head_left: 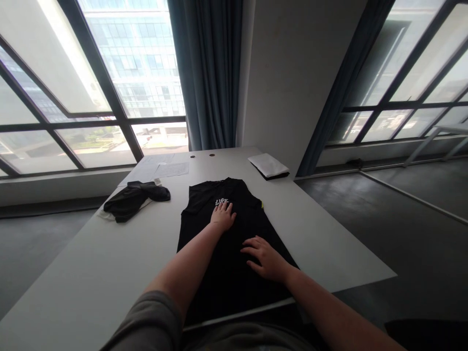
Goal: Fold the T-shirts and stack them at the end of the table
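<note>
A black T-shirt [219,258] lies spread out in front of me, its collar end away from me and its lower part at the near table edge. White lettering [221,202] shows on its chest, partly covered by my fingers. My left hand [223,217] rests flat on the shirt just below that print, fingers spread. Over the right half of the shirt is my right hand [266,257], fingers apart and slightly bent; whether it touches the cloth I cannot tell. Neither hand grips anything. A small yellow patch [262,204] shows at the shirt's right side.
The white table [329,248] carries a crumpled dark garment [135,200] at left, paper sheets [171,169] behind it, and a folded white-and-black item [268,165] at back right. Two round holes pierce the table's far end. Behind stand a blue curtain [212,73], a pillar and windows.
</note>
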`<state>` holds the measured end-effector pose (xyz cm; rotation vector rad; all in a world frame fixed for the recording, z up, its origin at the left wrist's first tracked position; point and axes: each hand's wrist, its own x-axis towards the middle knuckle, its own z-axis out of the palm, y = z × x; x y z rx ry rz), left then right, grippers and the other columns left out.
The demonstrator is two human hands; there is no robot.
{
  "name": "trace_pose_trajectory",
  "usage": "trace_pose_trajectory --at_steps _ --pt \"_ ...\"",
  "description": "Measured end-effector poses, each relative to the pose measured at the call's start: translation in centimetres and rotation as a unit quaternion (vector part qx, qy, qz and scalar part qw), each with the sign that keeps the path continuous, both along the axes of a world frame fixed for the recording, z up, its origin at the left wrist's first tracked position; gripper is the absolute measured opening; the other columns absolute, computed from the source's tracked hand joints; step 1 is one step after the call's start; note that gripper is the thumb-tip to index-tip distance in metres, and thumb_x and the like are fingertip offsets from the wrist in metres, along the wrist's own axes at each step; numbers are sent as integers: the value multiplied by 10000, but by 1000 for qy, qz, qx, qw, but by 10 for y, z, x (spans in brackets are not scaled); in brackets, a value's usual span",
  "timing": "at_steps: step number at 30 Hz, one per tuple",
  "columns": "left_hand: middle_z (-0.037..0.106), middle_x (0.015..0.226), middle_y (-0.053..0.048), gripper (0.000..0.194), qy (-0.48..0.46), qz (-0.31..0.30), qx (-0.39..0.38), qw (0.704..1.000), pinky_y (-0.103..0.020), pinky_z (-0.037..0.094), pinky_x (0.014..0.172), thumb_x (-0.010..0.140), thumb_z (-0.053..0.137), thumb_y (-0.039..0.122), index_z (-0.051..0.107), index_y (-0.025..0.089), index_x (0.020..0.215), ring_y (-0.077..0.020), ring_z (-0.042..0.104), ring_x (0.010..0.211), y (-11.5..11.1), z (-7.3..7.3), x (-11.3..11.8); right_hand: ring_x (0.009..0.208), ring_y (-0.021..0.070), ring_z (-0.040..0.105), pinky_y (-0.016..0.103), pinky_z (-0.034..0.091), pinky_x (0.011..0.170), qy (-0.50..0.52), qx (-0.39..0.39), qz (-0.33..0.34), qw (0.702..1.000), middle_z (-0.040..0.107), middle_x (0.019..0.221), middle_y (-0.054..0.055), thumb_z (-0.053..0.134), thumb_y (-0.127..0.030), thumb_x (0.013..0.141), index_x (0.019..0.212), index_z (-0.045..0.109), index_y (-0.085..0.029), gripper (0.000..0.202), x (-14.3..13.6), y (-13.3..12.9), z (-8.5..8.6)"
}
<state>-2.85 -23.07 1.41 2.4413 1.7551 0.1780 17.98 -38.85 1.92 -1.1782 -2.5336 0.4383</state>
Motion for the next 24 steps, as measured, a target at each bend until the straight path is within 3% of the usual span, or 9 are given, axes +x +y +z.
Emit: trace_pose_trajectory --at_steps 4,8,18,21,24 --pt "218 1717 -120 706 0 9 -11 1000 -551 155 1264 1024 325 586 346 211 1622 -340 155 1590 -5 -15 12 1262 269 569 495 315 1220 30 10 -8 999 643 1326 101 631 -271 906 1229 714 -232 335 2 -2 0" --pt "211 1725 -74 688 3 -45 10 999 -543 126 1277 1023 349 603 342 273 1626 -319 149 1593 -39 -26 9 1234 265 580 500 335 1206 41 18 -10 999 652 1301 97 616 -242 916 1203 715 -231 303 2 1 -5" --pt "232 1723 -40 612 -6 -153 36 988 -550 187 1267 1053 352 564 327 341 1623 -299 190 1586 -131 -26 -24 1195 252 611 503 371 1181 63 38 -3 997 678 1252 93 579 -205 931 1136 727 -230 254 4 3 -11" --pt "268 1713 -31 600 -9 -150 43 988 -531 210 1263 1059 341 555 338 334 1617 -285 231 1574 -145 -27 -29 1167 250 621 492 403 1149 75 53 -3 996 688 1229 96 583 -186 924 1113 728 -222 240 3 2 -11" --pt "332 1688 -44 572 -10 -112 55 992 -498 311 1217 1066 321 522 404 300 1587 -280 358 1513 -141 -23 -27 1084 236 637 440 478 1047 99 66 -7 993 704 1147 94 561 -152 923 1035 725 -211 208 2 2 -11"
